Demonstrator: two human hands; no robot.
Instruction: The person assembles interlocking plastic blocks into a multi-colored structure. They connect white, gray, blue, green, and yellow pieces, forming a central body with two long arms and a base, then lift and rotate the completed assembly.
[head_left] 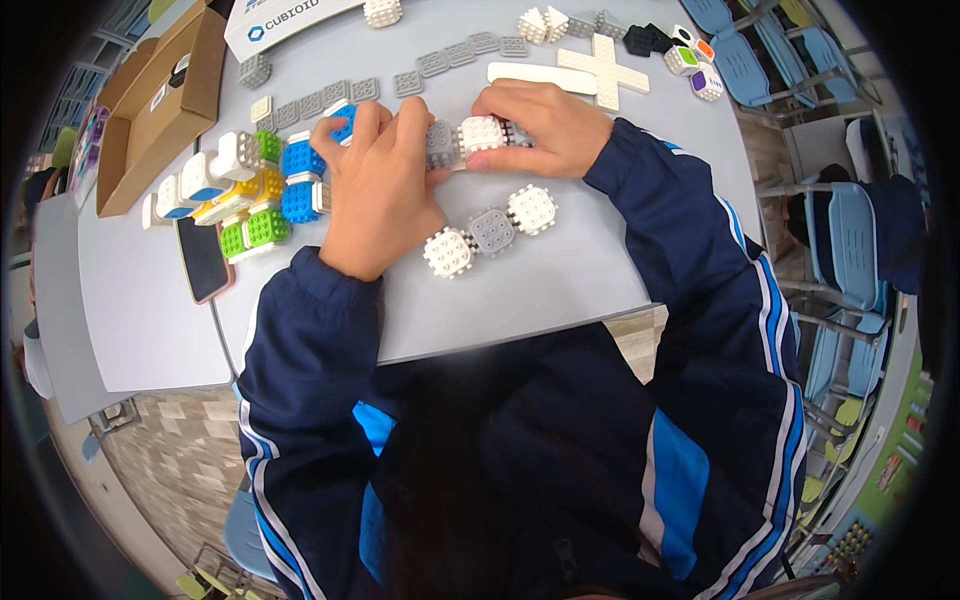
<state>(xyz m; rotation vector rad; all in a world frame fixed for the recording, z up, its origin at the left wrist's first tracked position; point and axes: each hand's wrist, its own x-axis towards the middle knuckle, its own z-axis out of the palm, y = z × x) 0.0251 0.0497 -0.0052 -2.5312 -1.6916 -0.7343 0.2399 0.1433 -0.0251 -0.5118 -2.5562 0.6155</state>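
My right hand (545,125) pinches a white studded cube block (482,135) between thumb and fingers. A grey studded block (440,146) joins it on the left, and another grey piece shows partly under my right fingers. My left hand (378,200) is closed around the left end of this row, its fingers curled over and the thumb at the grey block's near side; what lies under the palm is hidden. Nearer to me rests a separate joined row: a white block (448,253), a grey block (491,231) and another white block (531,209).
Left of my hands stands a cluster of white, yellow, green and blue blocks (267,226), beside a phone (204,262). Flat grey plates (433,64) line the back. A white cross-shaped plate (604,72) and long white plate (543,77) lie far right; an open cardboard box (117,178), left.
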